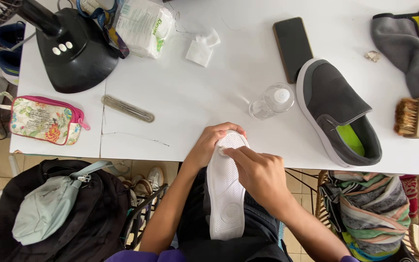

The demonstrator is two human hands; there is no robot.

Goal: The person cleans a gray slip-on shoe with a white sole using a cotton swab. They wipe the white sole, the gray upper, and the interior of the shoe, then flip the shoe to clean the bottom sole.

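Observation:
A shoe lies sole-up on my lap, its white ribbed sole (225, 194) facing me and its toe against the white table (195, 97) edge. My left hand (208, 144) grips the toe end from the left. My right hand (260, 174) rests across the sole, fingertips pressing something small and white near the toe; I cannot tell what it is. The matching grey slip-on shoe (338, 109) with a green insole stands upright on the table to the right.
On the table: a clear bottle (271, 102) on its side, a dark phone (293, 46), a wooden brush (410, 117), a grey cloth (406, 46), cotton pads (202, 48), a packet (144, 26), a black lamp base (73, 51), a floral pouch (44, 119). A backpack (49, 208) sits left.

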